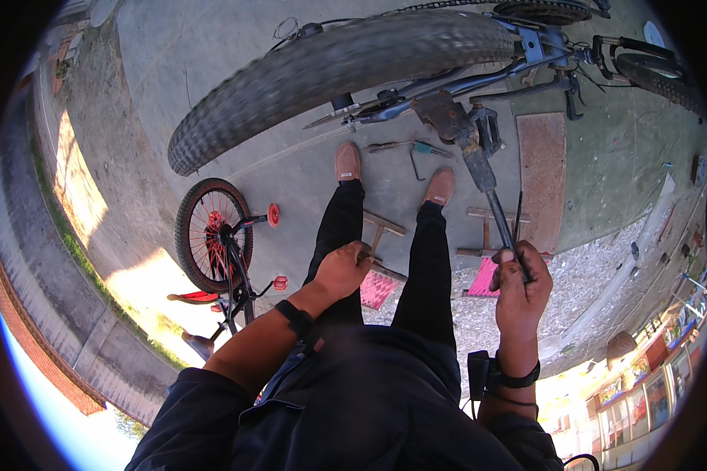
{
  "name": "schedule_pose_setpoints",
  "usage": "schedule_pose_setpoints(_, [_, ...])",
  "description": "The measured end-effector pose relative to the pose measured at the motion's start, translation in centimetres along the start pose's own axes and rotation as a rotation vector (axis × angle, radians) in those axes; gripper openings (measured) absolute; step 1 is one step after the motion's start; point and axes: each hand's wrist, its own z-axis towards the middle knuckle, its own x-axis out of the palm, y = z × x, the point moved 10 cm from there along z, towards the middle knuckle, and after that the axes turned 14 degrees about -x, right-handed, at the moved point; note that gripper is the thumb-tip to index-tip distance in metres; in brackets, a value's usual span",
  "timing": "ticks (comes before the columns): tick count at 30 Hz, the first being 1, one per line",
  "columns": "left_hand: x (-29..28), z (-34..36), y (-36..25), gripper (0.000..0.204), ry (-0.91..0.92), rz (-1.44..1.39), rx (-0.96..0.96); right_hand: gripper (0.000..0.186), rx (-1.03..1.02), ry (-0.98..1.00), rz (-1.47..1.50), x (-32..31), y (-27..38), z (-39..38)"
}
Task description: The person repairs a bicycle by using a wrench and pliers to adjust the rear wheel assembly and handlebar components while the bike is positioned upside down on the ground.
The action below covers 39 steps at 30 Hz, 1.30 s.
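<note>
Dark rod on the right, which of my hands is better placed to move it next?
Your right hand, I'd say: it grips the dark rod near its lower end. Your left hand is curled over your left leg, apart from the rod, and would likely have to reach across.

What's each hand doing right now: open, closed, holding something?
Left hand: curled closed; whether it holds anything cannot be told.
Right hand: closed around a dark bar.

We have our left arm (247,348) bent inward, left hand (342,272) curled, how tightly we can't quite see; our right hand (524,292) extends forward, clenched, wrist (518,351) nearly straight.
</note>
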Motion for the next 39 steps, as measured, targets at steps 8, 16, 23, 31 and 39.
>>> schedule_pose_setpoints(8, [0.26,0.13,0.3,0.029,-0.003,-0.023,0.019,0.016,-0.041,0.006,-0.015,0.01,0.31,0.1])
schedule_pose_setpoints(16, [0.21,0.04,-0.04,0.03,0.008,0.013,-0.011,0.015,-0.007,0.0,0.019,0.1,0.16,0.03])
schedule_pose_setpoints(23, [-0.23,-0.19,-0.51,0.03,0.024,0.026,-0.042,0.018,-0.013,-0.008,0.028,0.05,0.02,-0.03])
schedule_pose_setpoints(31, [-0.08,0.02,-0.11,0.036,0.044,0.003,-0.065,0.026,-0.061,0.037,-0.04,0.15,0.36,0.17])
schedule_pose_setpoints(39, [-0.3,-0.04,-0.06,0.031,0.017,-0.01,-0.038,0.026,-0.034,0.028,-0.034,0.11,0.15,0.05])
